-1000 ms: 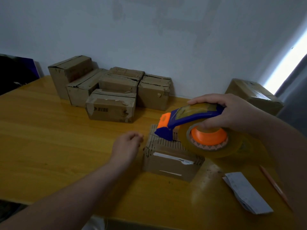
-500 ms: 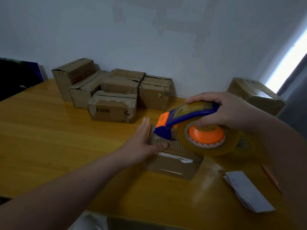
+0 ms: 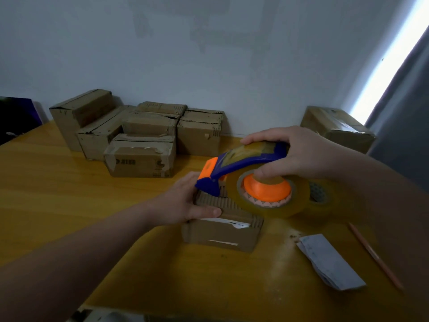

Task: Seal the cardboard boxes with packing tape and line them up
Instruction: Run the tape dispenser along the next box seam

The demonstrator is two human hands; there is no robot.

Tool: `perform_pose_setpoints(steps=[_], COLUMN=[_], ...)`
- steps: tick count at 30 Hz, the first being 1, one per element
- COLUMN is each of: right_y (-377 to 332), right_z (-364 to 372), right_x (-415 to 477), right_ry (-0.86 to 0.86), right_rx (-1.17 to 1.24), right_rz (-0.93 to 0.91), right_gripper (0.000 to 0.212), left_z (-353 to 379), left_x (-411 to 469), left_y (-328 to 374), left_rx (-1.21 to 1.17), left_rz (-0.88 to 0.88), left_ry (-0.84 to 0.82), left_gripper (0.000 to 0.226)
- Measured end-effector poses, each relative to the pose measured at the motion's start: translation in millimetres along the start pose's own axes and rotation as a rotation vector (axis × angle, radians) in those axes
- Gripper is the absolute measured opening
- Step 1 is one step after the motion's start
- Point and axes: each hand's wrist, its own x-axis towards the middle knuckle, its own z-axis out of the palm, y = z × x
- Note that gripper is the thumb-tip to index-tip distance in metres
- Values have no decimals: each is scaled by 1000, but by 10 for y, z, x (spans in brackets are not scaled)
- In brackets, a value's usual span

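A small cardboard box (image 3: pixel 222 233) lies on the yellow wooden table (image 3: pixel 58 194) in front of me. My left hand (image 3: pixel 185 203) grips its left top edge, thumb lying along the top. My right hand (image 3: pixel 294 156) holds a blue and orange tape dispenser (image 3: pixel 246 163) loaded with a clear tape roll (image 3: pixel 267 198). The dispenser's blue nose rests on the box top, next to my left fingers. A cluster of several cardboard boxes (image 3: pixel 139 156) stands at the back left against the wall.
A lone larger box (image 3: pixel 336 129) sits at the back right by the window. A folded paper (image 3: pixel 329 261) and a pencil (image 3: pixel 376 256) lie at the front right. A second tape roll (image 3: pixel 318 194) lies behind the dispenser. A dark object (image 3: pixel 16 117) is at the far left.
My left hand moved from beside the box onto it and closed on its left top edge. The dispenser in my right hand stayed over the box top, hardly moving.
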Motion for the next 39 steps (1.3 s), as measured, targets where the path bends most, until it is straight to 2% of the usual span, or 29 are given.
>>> perform_pose_setpoints(steps=[4, 7, 10, 14, 17, 20, 23, 26, 29, 34, 39], right_y=[16, 88, 234, 467, 580, 647, 660, 691, 660, 496, 408], right_z=[-46, -178, -248, -96, -40, -1, 30, 58, 127, 345, 402], right_x=[-48, -161, -321, -412, -435, -443, -454, -482, -478, -280, -205], right_ry=[-68, -74, -111, -130, -83, -50, -18, 23, 60, 106, 103], right_rx=[-12, -1, 29, 45, 118, 131, 129, 148, 175, 206, 236], right_rz=[12, 60, 165, 182, 152, 118, 110, 126, 112, 74, 56], right_gripper=[54, 54, 63, 62, 63, 62, 62, 61, 59, 63, 61], left_z=[-9, -14, -30, -55, -105, -118, 14, 120, 59, -205, -245], left_x=[-11, 1, 29, 32, 68, 186, 283, 331, 344, 213, 146], left_y=[10, 0, 3, 32, 117, 227, 373, 415, 283, 81, 11], left_rx=[37, 128, 211, 320, 534, 680, 655, 619, 610, 596, 589], left_rz=[-10, -13, -40, -34, -48, -64, -41, 41, 102, 57, 102], left_ry=[-21, -35, -66, -95, -173, -248, -271, -199, -163, -202, -146], left_gripper=[69, 87, 105, 103, 95, 104, 106, 103, 112, 123, 121])
